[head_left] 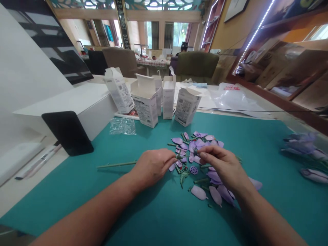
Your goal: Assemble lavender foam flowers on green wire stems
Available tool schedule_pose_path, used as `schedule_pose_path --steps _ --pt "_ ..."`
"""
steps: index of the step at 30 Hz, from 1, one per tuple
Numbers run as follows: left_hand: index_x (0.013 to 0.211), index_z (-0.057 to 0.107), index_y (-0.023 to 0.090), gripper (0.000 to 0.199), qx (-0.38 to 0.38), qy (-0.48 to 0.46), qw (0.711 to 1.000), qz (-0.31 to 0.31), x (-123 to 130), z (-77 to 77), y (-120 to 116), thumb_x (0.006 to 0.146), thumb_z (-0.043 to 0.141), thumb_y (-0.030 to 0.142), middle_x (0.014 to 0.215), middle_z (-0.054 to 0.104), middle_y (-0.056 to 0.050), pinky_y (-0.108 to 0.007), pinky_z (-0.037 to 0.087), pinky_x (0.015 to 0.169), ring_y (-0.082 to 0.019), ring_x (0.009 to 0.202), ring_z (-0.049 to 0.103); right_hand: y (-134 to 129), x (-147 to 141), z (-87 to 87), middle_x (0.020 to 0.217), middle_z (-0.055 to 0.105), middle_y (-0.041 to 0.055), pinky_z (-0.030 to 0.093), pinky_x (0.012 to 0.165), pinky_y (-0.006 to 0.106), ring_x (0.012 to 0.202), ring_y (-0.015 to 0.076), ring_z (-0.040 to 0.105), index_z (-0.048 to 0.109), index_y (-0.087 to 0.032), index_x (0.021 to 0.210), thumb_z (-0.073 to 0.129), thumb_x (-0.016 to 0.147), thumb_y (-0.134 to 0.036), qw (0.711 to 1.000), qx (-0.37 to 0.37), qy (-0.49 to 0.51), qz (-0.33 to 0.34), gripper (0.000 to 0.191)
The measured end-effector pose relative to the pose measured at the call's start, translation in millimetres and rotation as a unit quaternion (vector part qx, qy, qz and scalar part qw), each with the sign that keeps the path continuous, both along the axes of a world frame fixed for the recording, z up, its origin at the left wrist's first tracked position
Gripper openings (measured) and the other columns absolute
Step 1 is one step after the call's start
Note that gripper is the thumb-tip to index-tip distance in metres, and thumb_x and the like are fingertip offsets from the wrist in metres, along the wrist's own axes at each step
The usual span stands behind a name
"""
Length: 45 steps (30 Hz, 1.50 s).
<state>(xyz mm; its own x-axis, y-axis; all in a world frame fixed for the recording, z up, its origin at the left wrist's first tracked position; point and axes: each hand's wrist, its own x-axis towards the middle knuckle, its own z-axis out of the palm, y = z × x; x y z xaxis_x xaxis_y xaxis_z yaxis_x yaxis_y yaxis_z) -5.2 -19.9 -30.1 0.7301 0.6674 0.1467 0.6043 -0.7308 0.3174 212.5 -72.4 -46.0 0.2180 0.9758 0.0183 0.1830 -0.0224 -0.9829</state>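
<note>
My left hand [153, 166] is closed around a thin green flower stem [116, 165], whose long end sticks out to the left, low over the mat. Past its fingertips shows the stem's leafy green tip. My right hand [222, 164] pinches a small dark piece [196, 152] close to that tip; its exact kind is too small to make out. Beneath and around both hands lie loose purple petals [176, 140], short green stem pieces, a green leaf [183, 177] and a round purple lattice part [193, 170]. Pale petals [199, 192] rest below my right hand.
Several white cartons [188, 106] stand at the back of the green mat [143, 212]. A crumpled clear wrapper [123, 126] lies left of them. A black tablet-like panel [68, 133] leans against a white box [98, 109]. Assembled purple flowers [302, 145] lie at the far right.
</note>
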Motion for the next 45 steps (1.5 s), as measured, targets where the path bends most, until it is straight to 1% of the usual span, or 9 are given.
schedule_pose_path --steps 4,7,9,14,18,27,34,41,45 --pt "0.094 0.065 0.019 0.03 0.005 -0.003 1.0 -0.007 0 0.1 -1 0.096 0.039 0.033 0.085 0.068 -0.002 -0.023 0.04 0.063 -0.015 0.076 0.061 0 -6 -7.8 0.062 0.063 -0.0002 0.045 0.056 0.024 0.059 0.0125 0.056 0.069 -0.018 0.072 0.076 0.065 -0.038 0.998 0.003 0.07 -0.006 0.022" --pt "0.095 0.065 0.019 0.03 0.002 -0.005 1.0 -0.009 1 -0.3 -2 0.096 0.038 0.033 0.086 0.068 -0.002 -0.023 0.041 0.064 -0.016 0.077 0.062 -1 -10 -10.5 0.066 0.066 0.0006 0.049 0.06 0.026 0.061 0.0136 0.06 0.071 -0.019 0.078 0.079 0.063 -0.036 0.992 -0.013 0.125 0.013 0.024" --pt "0.095 0.064 0.019 0.03 -0.002 -0.005 1.0 -0.01 1 -0.4 -2 0.096 0.038 0.032 0.087 0.068 -0.003 -0.024 0.042 0.065 -0.016 0.078 0.062 -3 -13 -9.7 0.068 0.068 0.0012 0.05 0.062 0.027 0.063 0.0142 0.062 0.071 -0.019 0.078 0.079 0.062 -0.035 0.99 -0.019 0.136 0.02 0.024" --pt "0.094 0.064 0.019 0.029 -0.008 0.006 1.0 -0.009 3 -0.5 -3 0.096 0.039 0.032 0.085 0.067 -0.003 -0.024 0.042 0.064 -0.016 0.076 0.061 -7 -19 -2.8 0.065 0.068 0.0015 0.051 0.061 0.026 0.062 0.014 0.063 0.072 -0.019 0.077 0.078 0.064 -0.034 0.993 -0.02 0.112 0.029 0.021" --pt "0.093 0.064 0.019 0.029 -0.003 -0.003 1.0 -0.011 3 -2.0 -4 0.096 0.039 0.033 0.085 0.067 -0.003 -0.024 0.042 0.065 -0.016 0.077 0.062 -7 -23 0.7 0.061 0.067 0.0014 0.05 0.057 0.024 0.06 0.0137 0.062 0.072 -0.018 0.074 0.077 0.063 -0.035 0.996 -0.009 0.092 0.02 0.02" --pt "0.094 0.064 0.019 0.031 -0.003 -0.002 1.0 -0.013 2 -3.3 -4 0.096 0.038 0.034 0.085 0.067 -0.003 -0.024 0.043 0.064 -0.016 0.077 0.062 -7 -23 -4.6 0.065 0.068 0.0026 0.052 0.057 0.027 0.061 0.0153 0.064 0.07 -0.017 0.076 0.076 0.064 -0.04 0.996 -0.005 0.086 0.017 0.026" --pt "0.094 0.064 0.02 0.031 0.006 -0.025 0.999 -0.019 1 -6.1 -4 0.096 0.036 0.034 0.085 0.067 -0.003 -0.024 0.045 0.067 -0.016 0.079 0.062 -8 -23 -2.5 0.066 0.068 0.003 0.052 0.059 0.027 0.062 0.0158 0.064 0.069 -0.018 0.076 0.075 0.066 -0.043 0.998 0.0 0.067 0.018 0.028" --pt "0.094 0.063 0.02 0.031 -0.005 -0.021 1.0 -0.015 1 -4.6 -5 0.096 0.036 0.034 0.086 0.067 -0.004 -0.024 0.044 0.068 -0.017 0.08 0.062 -8 -24 -3.0 0.067 0.068 0.0026 0.053 0.06 0.026 0.062 0.015 0.064 0.068 -0.018 0.076 0.074 0.067 -0.041 0.997 0.007 0.077 0.03 0.026" --pt "0.094 0.064 0.02 0.032 -0.003 -0.021 1.0 -0.016 2 -5.0 -4 0.096 0.036 0.034 0.086 0.067 -0.004 -0.024 0.044 0.068 -0.017 0.08 0.062 -9 -24 -4.6 0.069 0.069 0.003 0.053 0.062 0.027 0.065 0.0157 0.064 0.068 -0.018 0.078 0.073 0.068 -0.042 0.997 0.012 0.064 0.029 0.026"
